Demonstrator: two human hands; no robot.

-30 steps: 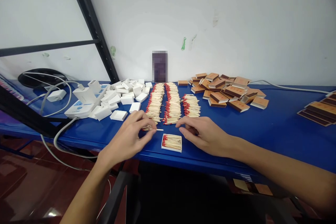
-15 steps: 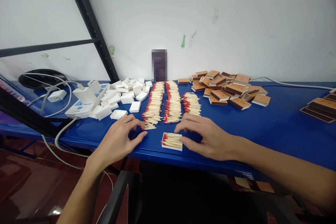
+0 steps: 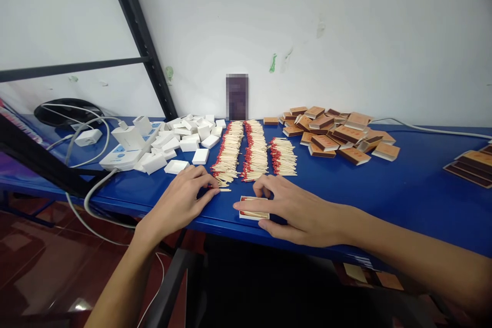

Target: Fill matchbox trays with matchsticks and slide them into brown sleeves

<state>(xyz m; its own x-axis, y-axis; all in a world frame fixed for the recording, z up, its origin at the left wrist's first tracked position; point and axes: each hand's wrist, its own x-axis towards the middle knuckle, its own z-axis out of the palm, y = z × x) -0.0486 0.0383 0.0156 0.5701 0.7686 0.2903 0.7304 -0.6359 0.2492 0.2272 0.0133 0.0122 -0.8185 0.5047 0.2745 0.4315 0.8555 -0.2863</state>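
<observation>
At the near edge of the desk sits a white matchbox tray (image 3: 253, 218) filled with red-headed matches. My right hand (image 3: 295, 210) spans it, its index finger stretched over the matches and its thumb and another finger at the tray's near and far sides. To the left, my left hand (image 3: 184, 192) pinches a match (image 3: 225, 190) by its head end, at the foot of the leftmost row of matches (image 3: 228, 151). Beyond the tray lie a middle row of matches (image 3: 255, 154) and a shorter right row of matches (image 3: 284, 156).
Empty white trays (image 3: 188, 138) are heaped at the left, beside a power strip (image 3: 123, 156) with chargers and cables. Brown matchbox sleeves (image 3: 338, 136) form a pile at the back right. More sleeves (image 3: 474, 164) lie at the far right. A black metal frame (image 3: 142, 36) rises on the left.
My left thumb and index finger have closed together at the leftmost row. My right hand has moved left over the tray, its index finger now stretched across the matches.
</observation>
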